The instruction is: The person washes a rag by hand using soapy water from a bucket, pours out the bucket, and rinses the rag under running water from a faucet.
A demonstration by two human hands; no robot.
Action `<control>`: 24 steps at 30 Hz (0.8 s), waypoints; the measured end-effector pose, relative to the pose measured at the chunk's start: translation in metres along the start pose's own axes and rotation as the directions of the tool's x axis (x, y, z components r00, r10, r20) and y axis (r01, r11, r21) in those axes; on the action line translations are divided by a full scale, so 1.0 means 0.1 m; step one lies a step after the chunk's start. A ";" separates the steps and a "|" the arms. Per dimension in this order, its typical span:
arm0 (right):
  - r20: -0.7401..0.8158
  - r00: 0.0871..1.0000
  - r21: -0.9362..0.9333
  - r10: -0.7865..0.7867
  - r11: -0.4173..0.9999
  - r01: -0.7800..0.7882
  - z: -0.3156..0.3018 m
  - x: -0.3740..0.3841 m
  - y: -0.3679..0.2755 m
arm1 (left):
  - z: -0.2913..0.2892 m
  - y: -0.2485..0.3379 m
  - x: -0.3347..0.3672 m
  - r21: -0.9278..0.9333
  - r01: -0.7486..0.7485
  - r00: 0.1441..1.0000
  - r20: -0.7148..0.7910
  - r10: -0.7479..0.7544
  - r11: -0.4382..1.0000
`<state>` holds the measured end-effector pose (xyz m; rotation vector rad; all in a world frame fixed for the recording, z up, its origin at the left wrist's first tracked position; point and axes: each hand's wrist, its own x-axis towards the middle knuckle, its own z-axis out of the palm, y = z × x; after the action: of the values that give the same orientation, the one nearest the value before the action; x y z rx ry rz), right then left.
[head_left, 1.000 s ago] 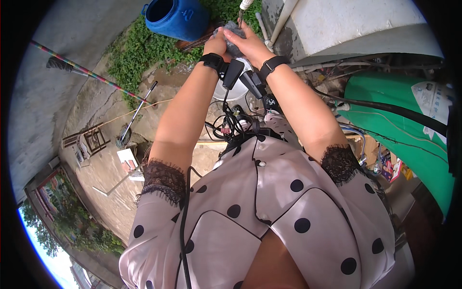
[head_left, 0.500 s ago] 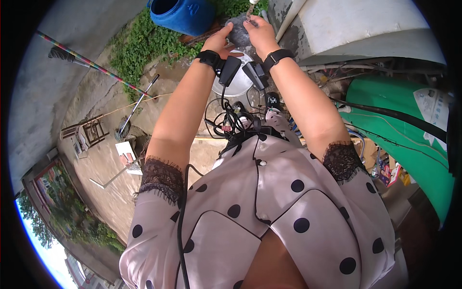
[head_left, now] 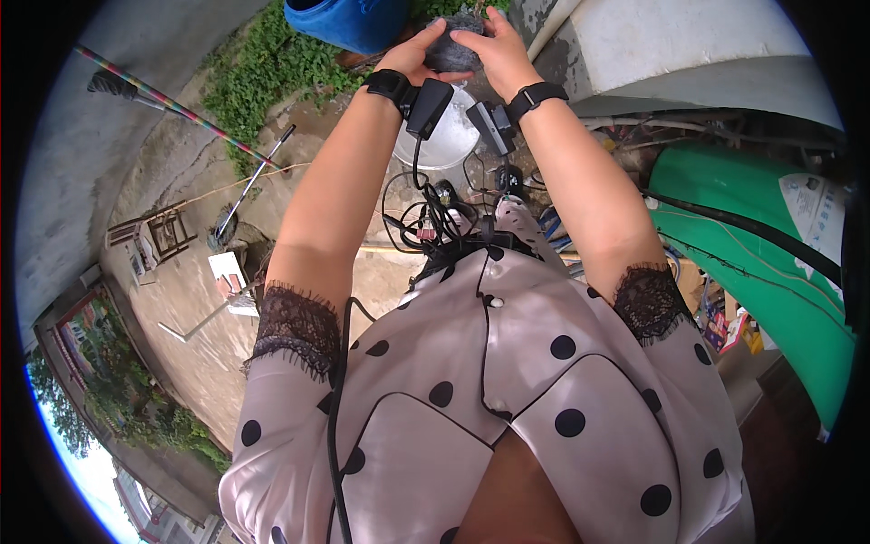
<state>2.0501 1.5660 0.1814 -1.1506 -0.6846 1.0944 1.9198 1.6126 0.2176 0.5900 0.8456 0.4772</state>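
Left hand (head_left: 408, 56) and right hand (head_left: 507, 60) moved apart; both grip grey fuzzy wad (head_left: 453, 54), fingers spread, near pale basin (head_left: 453, 141).

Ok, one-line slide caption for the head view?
Left hand and right hand hold a grey fuzzy wad, with a pale basin and blue barrel in view.

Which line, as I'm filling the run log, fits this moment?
left hand: holding grey fuzzy wad; right hand: same wad; nearby: blue barrel
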 end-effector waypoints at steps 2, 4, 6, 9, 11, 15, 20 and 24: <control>0.108 0.991 0.076 0.082 0.993 -0.090 0.05 -0.07 -0.27 | -0.08 -0.03 0.01 0.010 0.010 1.000 0.004 -0.010 1.000; 0.204 0.969 0.146 0.141 0.974 -0.172 0.06 -0.09 -0.42 | -0.08 -0.03 0.04 0.014 -0.028 1.000 0.011 0.028 1.000; 0.224 0.965 0.173 0.138 0.968 -0.179 -0.04 -0.02 -0.37 | -0.06 -0.05 0.07 0.030 -0.003 1.000 0.011 0.003 1.000; 0.212 0.964 0.168 0.160 0.966 -0.198 -0.06 -0.02 -0.30 | -0.10 -0.12 0.09 0.049 -0.013 1.000 -0.028 0.014 0.999; 0.204 0.959 0.163 0.196 0.959 -0.231 -0.04 -0.05 -0.30 | -0.14 -0.16 0.12 0.081 0.001 0.995 -0.097 0.007 0.997; 0.182 0.957 0.153 0.225 0.955 -0.254 -0.09 0.00 -0.10 | -0.12 -0.15 0.16 0.098 -0.015 0.992 -0.127 0.028 0.995; -0.071 0.881 0.131 0.468 0.880 -0.456 -0.14 0.02 -0.12 | -0.08 -0.06 0.15 0.042 -0.036 0.991 -0.126 0.041 0.998; 0.248 0.734 0.303 0.633 0.669 -0.679 -0.23 0.12 -0.03 | -0.16 -0.06 0.20 -0.013 -0.047 0.983 -0.177 0.044 0.999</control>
<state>2.0755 1.5689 0.1764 -1.0107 -0.0980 1.8418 1.9196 1.6252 0.1942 0.5577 0.9972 0.5838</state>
